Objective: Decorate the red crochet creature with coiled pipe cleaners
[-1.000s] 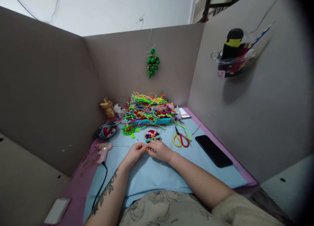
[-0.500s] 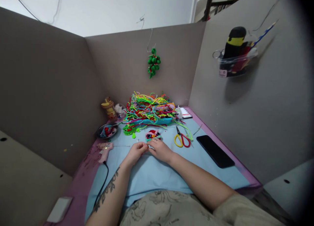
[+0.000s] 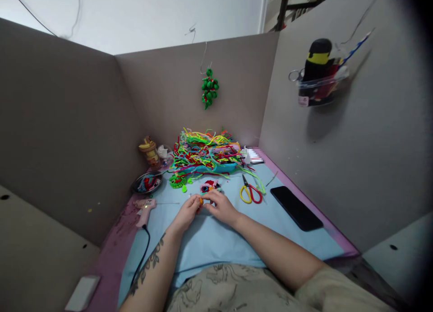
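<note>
My left hand (image 3: 189, 210) is closed in a pinch on a small orange piece (image 3: 201, 202), probably fuzzy pipe cleaner; its exact shape is too small to tell. My right hand (image 3: 221, 208) meets it from the other side, thumb and forefinger curled at the piece's edge. Just beyond the fingers lies a red, pink and light-blue fuzzy figure (image 3: 210, 185) with dark eyes, partly hidden by my right hand. A green fuzzy figure (image 3: 177, 180) rests to its left, with small bright-green bits (image 3: 184, 188) beside it. Scissors (image 3: 251, 192) with one yellow and one red handle lie to the right.
A blue tray (image 3: 219, 169) heaped with colourful pipe cleaners (image 3: 203, 151) stands at the back. On the left are a pink glue gun (image 3: 145, 211) with a cord and a round dish (image 3: 137, 185). A black phone (image 3: 297, 208) lies right. Grey partitions (image 3: 189, 86) enclose the table.
My hands have parted slightly at the fingertips, so more of the orange piece shows. My right fingers are a little more raised. The view has shifted slightly.
</note>
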Action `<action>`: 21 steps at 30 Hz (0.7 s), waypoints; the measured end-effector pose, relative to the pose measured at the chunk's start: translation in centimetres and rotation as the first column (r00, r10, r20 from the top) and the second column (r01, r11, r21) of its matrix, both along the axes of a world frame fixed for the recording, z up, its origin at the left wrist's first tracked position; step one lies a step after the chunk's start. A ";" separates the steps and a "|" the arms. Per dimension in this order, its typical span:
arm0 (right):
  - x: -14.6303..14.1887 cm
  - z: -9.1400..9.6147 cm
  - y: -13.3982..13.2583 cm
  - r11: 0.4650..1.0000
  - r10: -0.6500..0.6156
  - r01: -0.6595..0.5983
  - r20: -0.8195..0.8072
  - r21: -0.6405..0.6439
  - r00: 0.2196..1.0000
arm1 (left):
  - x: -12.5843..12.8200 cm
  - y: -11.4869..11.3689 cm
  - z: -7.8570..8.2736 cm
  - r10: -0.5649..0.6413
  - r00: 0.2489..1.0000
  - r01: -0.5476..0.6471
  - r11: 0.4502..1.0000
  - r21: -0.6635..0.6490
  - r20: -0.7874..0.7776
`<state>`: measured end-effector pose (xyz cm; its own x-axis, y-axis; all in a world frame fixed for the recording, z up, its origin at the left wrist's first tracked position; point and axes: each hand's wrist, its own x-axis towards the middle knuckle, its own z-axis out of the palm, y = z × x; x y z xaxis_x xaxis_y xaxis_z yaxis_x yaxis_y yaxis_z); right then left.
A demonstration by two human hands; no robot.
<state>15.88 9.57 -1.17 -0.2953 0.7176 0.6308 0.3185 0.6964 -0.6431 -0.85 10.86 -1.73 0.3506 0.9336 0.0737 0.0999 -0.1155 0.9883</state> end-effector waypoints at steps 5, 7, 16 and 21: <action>-0.1 -0.4 0.1 1.000 -0.012 0.012 -0.008 0.017 1.000 | 0.4 -0.1 -0.1 0.023 1.000 -0.022 0.999 0.033 -0.022; -0.2 -0.6 0.2 0.999 -0.025 0.025 0.000 0.037 1.000 | 0.6 -0.1 -0.1 0.045 0.998 -0.043 0.998 0.051 -0.033; -0.6 -0.7 0.0 0.998 -0.043 0.043 0.006 0.050 0.999 | 1.0 -0.4 -0.2 0.137 0.990 -0.131 0.985 0.113 -0.044; -0.6 -0.7 0.2 0.998 -0.061 0.061 -0.046 -0.009 0.997 | 1.0 -0.2 -0.1 0.109 0.994 -0.109 0.993 0.054 0.001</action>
<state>15.28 9.72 -1.86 -0.2216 0.7379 0.6375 0.3303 0.6719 -0.6629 0.11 10.62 -1.80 0.2468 0.9610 0.1246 0.1171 -0.1572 0.9806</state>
